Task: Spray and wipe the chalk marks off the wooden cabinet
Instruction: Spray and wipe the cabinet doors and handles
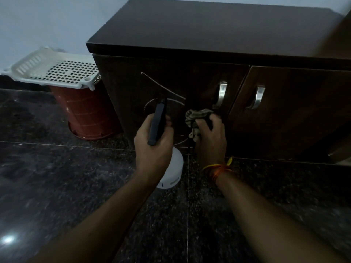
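- The wooden cabinet (pixel 209 76) stands on a dark speckled floor (pixel 76 186), and its left door faces the person; this door is the surface to be cleaned.
- A brown bucket (pixel 89 114) with a white perforated basket (pixel 57 71) lying on top sits just beside the cabinet's left side, out of the working area.
- The chalk marks (pixel 167 92) are still on the left door: slanted lines above and curved strokes lower down, partly hidden behind the hands.
- The left hand (pixel 152 141) has its fingers wrapped round the spray bottle (pixel 157 124), whose black head points at the marks while its white body hangs below the wrist. Judged from this, spraying is the step in hand; the nozzle is best kept close and square to the door, wetting the lines evenly rather than soaking one patch.
- The right hand (pixel 209 133) grasps a bunched cloth (pixel 197 118) near the door handle (pixel 221 95). It would do well to wait clear of the mist, then wipe along the strokes with a flat fold.
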{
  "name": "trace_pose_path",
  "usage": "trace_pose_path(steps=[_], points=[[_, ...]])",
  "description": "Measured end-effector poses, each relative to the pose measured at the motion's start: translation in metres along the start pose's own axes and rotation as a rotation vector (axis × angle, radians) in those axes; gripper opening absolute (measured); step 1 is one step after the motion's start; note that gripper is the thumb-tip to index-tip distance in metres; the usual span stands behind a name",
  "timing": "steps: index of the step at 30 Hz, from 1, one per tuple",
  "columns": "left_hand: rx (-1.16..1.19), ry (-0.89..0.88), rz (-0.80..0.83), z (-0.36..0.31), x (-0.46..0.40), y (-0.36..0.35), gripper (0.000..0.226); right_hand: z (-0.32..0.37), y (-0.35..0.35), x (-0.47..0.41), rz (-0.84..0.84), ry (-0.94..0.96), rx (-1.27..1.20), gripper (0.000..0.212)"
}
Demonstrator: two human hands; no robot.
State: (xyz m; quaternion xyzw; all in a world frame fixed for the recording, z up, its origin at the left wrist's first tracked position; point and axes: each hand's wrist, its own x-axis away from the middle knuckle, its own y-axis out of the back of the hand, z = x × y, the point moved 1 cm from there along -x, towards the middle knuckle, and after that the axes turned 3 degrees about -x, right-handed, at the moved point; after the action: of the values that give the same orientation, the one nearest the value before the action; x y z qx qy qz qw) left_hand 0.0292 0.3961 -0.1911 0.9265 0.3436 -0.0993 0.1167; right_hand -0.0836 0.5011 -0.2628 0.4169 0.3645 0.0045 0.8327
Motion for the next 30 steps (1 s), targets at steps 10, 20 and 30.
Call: trace_pose_path(steps=[10,20,30], points=[[0.011,0.011,0.03,-0.002,0.003,-0.006,0.016,0.0,0.025,-0.01,-0.204,-0.152,-0.23,0.027],[0.009,0.016,0.025,-0.001,0.001,-0.014,0.017,0.021,0.019,-0.012,-0.135,-0.304,-0.369,0.031],[-0.022,-0.038,0.015,-0.002,-0.002,-0.01,0.007,0.047,0.038,-0.035,-0.212,-0.163,-0.304,0.041]])
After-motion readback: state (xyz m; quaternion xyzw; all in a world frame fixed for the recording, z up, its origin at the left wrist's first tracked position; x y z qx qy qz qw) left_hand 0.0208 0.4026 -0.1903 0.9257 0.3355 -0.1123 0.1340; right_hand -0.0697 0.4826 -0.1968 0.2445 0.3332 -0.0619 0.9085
